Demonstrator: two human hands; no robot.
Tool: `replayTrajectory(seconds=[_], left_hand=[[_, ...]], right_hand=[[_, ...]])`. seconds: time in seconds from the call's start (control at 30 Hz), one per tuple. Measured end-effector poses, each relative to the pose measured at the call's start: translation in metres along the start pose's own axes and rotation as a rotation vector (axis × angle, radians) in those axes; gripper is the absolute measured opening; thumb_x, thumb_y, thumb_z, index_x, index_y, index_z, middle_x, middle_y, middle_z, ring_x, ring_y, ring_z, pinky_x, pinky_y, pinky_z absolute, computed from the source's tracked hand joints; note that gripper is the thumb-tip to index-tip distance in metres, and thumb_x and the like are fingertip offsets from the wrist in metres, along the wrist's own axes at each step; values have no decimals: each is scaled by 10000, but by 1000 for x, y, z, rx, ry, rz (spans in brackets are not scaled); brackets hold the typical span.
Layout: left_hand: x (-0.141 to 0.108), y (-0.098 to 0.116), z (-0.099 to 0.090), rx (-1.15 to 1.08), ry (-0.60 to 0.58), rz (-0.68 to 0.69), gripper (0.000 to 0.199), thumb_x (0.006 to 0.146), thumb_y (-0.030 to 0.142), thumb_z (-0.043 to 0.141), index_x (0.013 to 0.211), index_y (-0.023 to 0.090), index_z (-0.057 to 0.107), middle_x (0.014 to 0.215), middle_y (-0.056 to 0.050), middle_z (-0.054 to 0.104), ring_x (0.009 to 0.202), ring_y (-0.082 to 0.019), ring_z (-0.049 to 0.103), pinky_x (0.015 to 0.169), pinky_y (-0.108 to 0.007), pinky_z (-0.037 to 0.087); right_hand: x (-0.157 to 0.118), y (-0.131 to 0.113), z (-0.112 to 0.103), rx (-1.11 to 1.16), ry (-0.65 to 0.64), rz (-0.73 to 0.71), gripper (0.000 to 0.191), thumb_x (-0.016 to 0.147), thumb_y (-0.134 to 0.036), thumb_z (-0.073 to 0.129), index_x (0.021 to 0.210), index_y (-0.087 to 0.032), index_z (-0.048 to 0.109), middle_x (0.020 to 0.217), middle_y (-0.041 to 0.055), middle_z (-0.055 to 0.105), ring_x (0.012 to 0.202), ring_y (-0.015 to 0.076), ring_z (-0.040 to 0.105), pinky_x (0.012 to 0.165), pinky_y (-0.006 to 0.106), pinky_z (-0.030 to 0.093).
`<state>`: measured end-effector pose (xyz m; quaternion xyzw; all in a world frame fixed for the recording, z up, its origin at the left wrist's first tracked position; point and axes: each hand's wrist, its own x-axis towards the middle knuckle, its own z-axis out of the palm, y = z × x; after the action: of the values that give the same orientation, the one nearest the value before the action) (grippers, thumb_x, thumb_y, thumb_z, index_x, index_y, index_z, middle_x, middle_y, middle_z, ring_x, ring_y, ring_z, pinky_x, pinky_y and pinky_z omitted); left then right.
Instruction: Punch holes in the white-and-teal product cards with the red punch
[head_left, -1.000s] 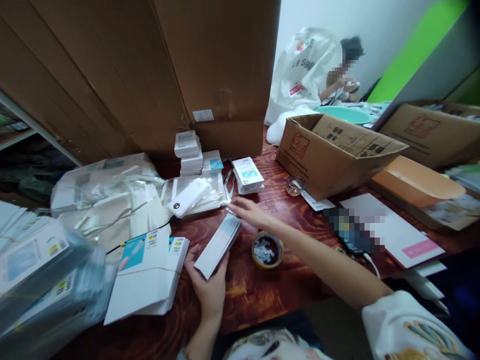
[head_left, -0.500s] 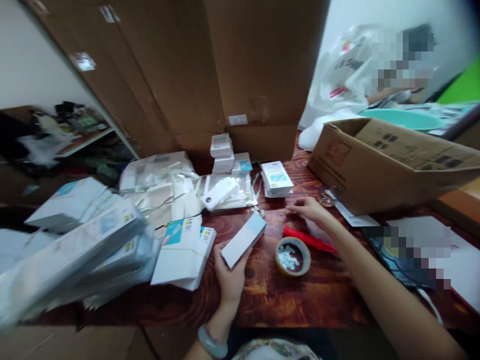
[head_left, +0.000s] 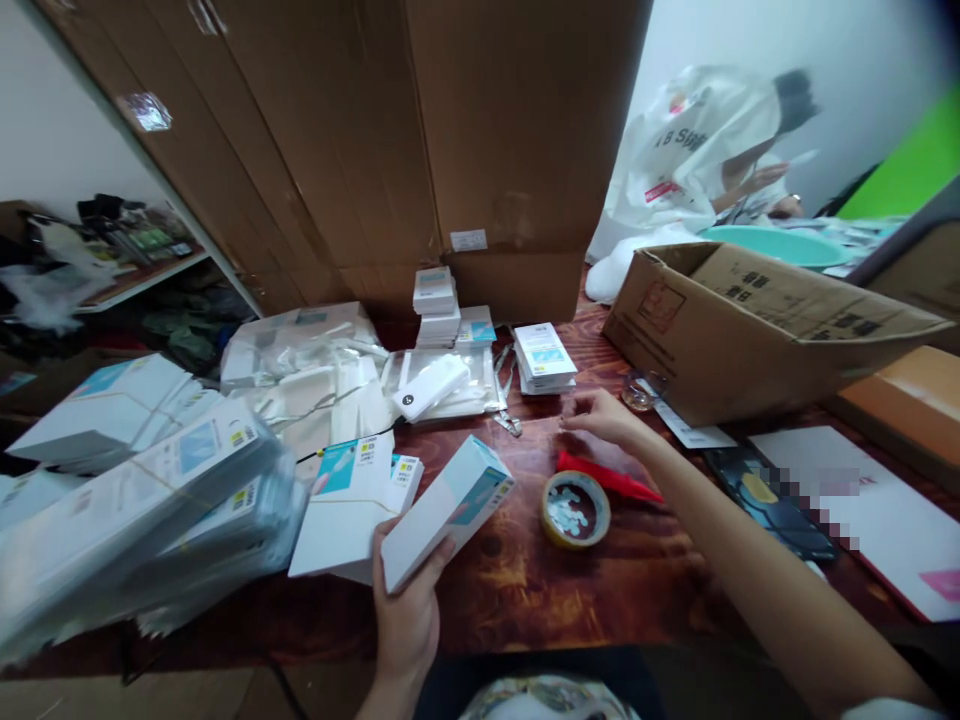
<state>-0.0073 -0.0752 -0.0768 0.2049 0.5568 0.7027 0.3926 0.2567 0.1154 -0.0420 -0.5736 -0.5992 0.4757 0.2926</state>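
My left hand (head_left: 409,605) is wrapped round a white and teal carton (head_left: 448,515), which tilts up to the right over the front of the table. My right hand (head_left: 596,418) is low over the tabletop with its fingers pinched together; what they hold, if anything, is too small to make out. Just in front of it lies a long red object (head_left: 611,478). A roll of tape (head_left: 597,534) lies flat beside that, with several small pale discs (head_left: 568,508) inside its ring. Flattened cartons (head_left: 341,530) lie under and to the left of my left hand.
Plastic-wrapped bundles of cartons (head_left: 187,490) fill the left. A white device (head_left: 433,388) rests on clear bags, near carton stacks (head_left: 544,355). An open cardboard box (head_left: 697,350) and a phone (head_left: 772,500) are at right. A co-worker's hand (head_left: 765,178) shows behind.
My left hand has moved left and turned the carton so its printed side shows. My right hand stays near the same spot, still pinched. The view has shifted slightly.
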Motion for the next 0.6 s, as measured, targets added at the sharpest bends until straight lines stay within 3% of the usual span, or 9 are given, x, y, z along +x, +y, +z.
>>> replayTrajectory(seconds=[0.13, 0.33, 0.43, 0.6], left_hand=[[-3, 21, -1, -99, -67, -90, 588, 526, 363, 927, 1001, 241, 603, 1017, -26, 737, 1046, -232, 678, 922, -366, 570], [-10, 45, 5, -265, -30, -256, 513, 552, 302, 927, 1008, 202, 715, 1113, -57, 737, 1023, -242, 698, 815, -313, 608], [-13, 57, 6, -333, 0, -322, 492, 593, 257, 902, 1052, 199, 734, 1147, -75, 734, 1044, -255, 699, 810, -300, 611], [-17, 78, 10, -425, 32, -434, 574, 794, 124, 722, 1336, 281, 618, 1258, -88, 697, 1099, -242, 691, 860, -317, 606]], right_hand=[[-23, -40, 23, 307, -121, -167, 231, 560, -229, 746, 577, -169, 523, 613, -15, 567, 619, 117, 516, 608, 242, 372], [-63, -95, 62, 668, -501, -114, 214, 644, -190, 775, 689, -152, 569, 676, 8, 623, 632, 97, 531, 604, 216, 378], [-72, -109, 71, 744, -549, -83, 195, 688, -210, 792, 737, -140, 617, 702, 8, 625, 629, 76, 508, 597, 196, 376], [-72, -119, 74, 829, -512, 9, 170, 694, -202, 798, 737, -130, 651, 695, 6, 626, 623, 67, 543, 578, 158, 427]])
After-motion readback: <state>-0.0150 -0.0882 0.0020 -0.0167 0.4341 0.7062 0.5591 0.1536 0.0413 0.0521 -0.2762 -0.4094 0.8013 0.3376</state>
